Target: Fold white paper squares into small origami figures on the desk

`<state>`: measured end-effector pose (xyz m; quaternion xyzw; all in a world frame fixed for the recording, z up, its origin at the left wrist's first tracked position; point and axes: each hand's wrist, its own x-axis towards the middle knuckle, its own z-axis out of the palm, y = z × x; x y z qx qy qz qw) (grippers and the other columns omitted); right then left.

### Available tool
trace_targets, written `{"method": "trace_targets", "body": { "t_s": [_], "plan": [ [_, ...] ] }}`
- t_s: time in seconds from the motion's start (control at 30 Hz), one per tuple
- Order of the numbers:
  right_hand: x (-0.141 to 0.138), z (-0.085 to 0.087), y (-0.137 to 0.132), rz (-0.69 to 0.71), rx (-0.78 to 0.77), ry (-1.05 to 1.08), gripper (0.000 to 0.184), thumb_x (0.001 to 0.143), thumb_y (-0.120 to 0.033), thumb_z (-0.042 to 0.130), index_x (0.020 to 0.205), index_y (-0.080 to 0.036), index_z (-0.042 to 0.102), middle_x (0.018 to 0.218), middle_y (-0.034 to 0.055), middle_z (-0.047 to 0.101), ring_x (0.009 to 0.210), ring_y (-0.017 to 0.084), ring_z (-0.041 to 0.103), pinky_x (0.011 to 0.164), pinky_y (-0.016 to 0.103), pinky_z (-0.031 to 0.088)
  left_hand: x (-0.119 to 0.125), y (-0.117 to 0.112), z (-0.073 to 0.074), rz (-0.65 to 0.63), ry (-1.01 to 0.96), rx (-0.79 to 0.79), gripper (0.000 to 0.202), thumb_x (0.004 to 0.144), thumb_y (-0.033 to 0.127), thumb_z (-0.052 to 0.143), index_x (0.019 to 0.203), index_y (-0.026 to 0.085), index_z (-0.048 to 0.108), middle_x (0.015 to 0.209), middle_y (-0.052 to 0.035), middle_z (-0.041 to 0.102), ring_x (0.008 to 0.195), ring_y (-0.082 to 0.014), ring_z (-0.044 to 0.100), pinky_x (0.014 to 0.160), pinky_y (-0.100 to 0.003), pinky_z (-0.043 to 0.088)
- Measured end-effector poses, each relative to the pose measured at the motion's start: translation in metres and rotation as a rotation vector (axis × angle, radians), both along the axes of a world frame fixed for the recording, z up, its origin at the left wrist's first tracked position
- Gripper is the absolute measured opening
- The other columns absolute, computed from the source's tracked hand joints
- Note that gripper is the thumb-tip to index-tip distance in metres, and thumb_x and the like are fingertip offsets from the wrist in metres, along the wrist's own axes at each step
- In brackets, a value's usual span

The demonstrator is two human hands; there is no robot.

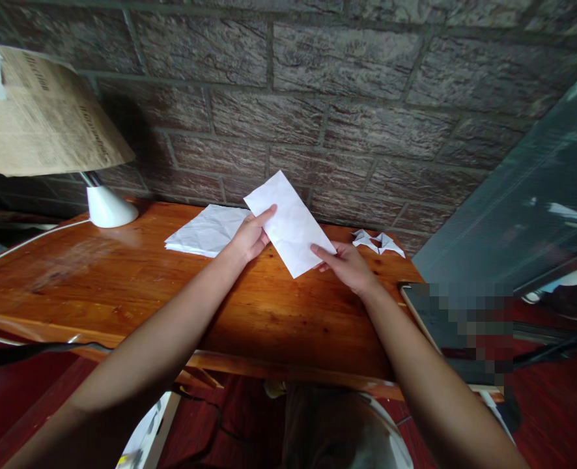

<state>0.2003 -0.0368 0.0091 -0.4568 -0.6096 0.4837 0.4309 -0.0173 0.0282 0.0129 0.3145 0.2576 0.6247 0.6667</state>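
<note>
A folded white sheet of paper point(288, 221) is held tilted above the wooden table point(122, 280), its long side running from upper left to lower right. My left hand point(250, 236) pinches its left edge, thumb on the front. My right hand point(348, 266) grips the lower right corner, thumb on top and fingers behind. Both hands are closed on the sheet.
A stack of creased white sheets point(208, 230) lies on the table behind my left hand. Small folded paper pieces point(379, 242) sit at the far right corner. A white desk lamp point(105, 205) with a paper shade point(39, 117) stands at left. A brick wall backs the table.
</note>
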Motion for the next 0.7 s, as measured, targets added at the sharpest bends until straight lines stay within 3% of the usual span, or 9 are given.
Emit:
{"method": "trace_targets", "body": {
  "t_s": [0.13, 0.4, 0.57, 0.7],
  "plan": [
    [-0.008, -0.006, 0.000, 0.013, -0.012, -0.017, 0.048, 0.070, -0.062, 0.081, 0.084, -0.017, 0.076, 0.076, 0.0043, 0.077, 0.064, 0.014, 0.068, 0.059, 0.024, 0.050, -0.003, 0.000, 0.004, 0.022, -0.011, -0.003, 0.024, 0.084, 0.022, 0.076, 0.105, 0.011, 0.072, 0.104, -0.0109, 0.079, 0.098, -0.0227, 0.076, 0.101, -0.037, 0.058],
    [-0.015, -0.013, 0.000, 0.081, -0.054, -0.037, 0.052, 0.068, -0.065, 0.081, 0.082, -0.015, 0.074, 0.074, 0.0052, 0.077, 0.062, 0.015, 0.069, 0.057, 0.023, 0.049, -0.013, 0.011, 0.003, 0.207, -0.012, -0.073, 0.022, 0.083, 0.027, 0.079, 0.097, 0.012, 0.070, 0.099, -0.0112, 0.080, 0.099, -0.0237, 0.075, 0.101, -0.038, 0.056],
    [-0.014, -0.013, 0.000, 0.061, -0.070, -0.016, 0.050, 0.068, -0.063, 0.082, 0.082, -0.016, 0.074, 0.074, 0.0049, 0.077, 0.063, 0.014, 0.070, 0.057, 0.022, 0.050, 0.007, -0.006, -0.005, 0.080, 0.035, -0.031, 0.037, 0.067, 0.022, 0.089, 0.098, 0.010, 0.073, 0.096, -0.0100, 0.080, 0.086, -0.0231, 0.076, 0.098, -0.040, 0.058],
    [-0.014, -0.011, 0.000, 0.051, -0.089, -0.026, 0.050, 0.069, -0.063, 0.081, 0.085, -0.016, 0.074, 0.080, 0.0067, 0.077, 0.066, 0.014, 0.070, 0.060, 0.023, 0.051, 0.023, -0.014, -0.014, 0.041, 0.077, -0.068, 0.047, 0.055, 0.021, 0.095, 0.095, 0.010, 0.074, 0.096, -0.0107, 0.080, 0.089, -0.0269, 0.076, 0.096, -0.044, 0.059]
  ]
}}
